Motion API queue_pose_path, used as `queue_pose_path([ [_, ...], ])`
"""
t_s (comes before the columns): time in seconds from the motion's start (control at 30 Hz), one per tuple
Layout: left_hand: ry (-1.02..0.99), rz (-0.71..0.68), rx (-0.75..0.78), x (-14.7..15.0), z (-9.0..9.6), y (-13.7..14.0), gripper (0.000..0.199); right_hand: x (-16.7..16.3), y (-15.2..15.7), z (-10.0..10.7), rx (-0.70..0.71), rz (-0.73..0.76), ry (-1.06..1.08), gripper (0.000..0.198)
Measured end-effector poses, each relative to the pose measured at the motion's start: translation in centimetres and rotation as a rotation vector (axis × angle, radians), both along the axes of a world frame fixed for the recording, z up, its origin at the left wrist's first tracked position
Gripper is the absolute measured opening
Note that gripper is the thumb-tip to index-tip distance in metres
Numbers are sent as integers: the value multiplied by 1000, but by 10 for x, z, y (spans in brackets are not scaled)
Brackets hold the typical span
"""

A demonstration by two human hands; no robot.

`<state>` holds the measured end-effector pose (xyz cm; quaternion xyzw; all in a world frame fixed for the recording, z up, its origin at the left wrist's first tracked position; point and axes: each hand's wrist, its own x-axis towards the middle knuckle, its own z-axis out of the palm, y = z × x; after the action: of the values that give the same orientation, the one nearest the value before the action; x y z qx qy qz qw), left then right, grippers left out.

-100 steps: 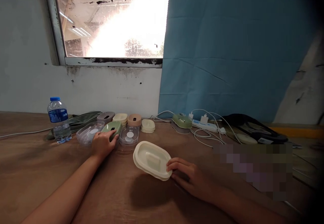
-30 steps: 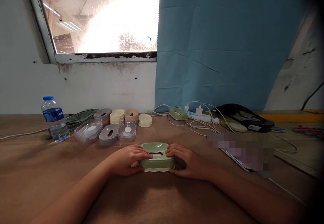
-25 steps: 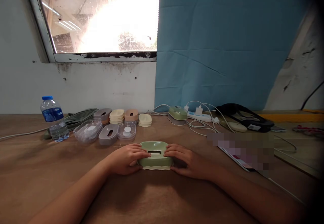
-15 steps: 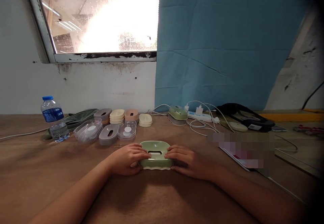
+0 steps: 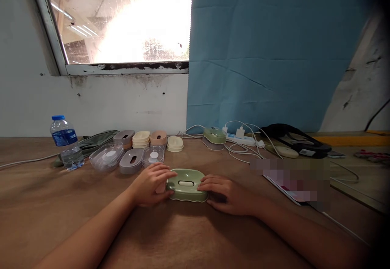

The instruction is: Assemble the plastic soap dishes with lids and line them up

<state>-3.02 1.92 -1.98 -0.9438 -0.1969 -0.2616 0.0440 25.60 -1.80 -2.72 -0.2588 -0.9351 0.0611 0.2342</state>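
Plainly, the green dish (image 5: pixel 187 196) is a glossy, smooth plastic oval with a shallow hollow and a rounded slot, through which a pale bar shows; its lower edge is wavy, with a thin cream line beneath. It sits level on the brown table (image 5: pixel 189 236), in front of the person, between the hands. The right hand (image 5: pixel 225 194) is clamped on its right end, fingers over the rim and thumb low at the side. The left hand (image 5: pixel 152 184) is slightly blurred, finger and thumb spread apart at the left end.

Behind lie two thin-walled clear boxes (image 5: pixel 106 158) with round white discs, a matte grey dish (image 5: pixel 131 161) between them, stacked cream lids (image 5: pixel 141 140) and a peach dish (image 5: pixel 159 137). A ribbed bottle (image 5: pixel 66 143) stands at the left.

Half a second ago the left hand lay closer over the green rim, and the slot looked darker; now the pale bar fills it, and less cream shows under the wavy edge. The right hand has barely moved.
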Motion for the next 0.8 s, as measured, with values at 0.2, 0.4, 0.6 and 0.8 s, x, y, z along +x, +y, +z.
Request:
queue_pose_path([
  [0.2, -193, 314, 139, -24, -8, 26, 26, -1, -2, 3, -17, -25, 27, 35],
  [0.4, -148, 505, 71, -38, -20, 49, 30, -1, -3, 5, -34, -17, 36, 34],
  [0.6, -147, 459, 22, -37, -19, 48, 26, 2, -2, 3, -50, -14, 44, 34],
  [0.8, -262, 439, -31, -35, -20, 48, 19, 2, -1, 4, -50, -10, 48, 32],
])
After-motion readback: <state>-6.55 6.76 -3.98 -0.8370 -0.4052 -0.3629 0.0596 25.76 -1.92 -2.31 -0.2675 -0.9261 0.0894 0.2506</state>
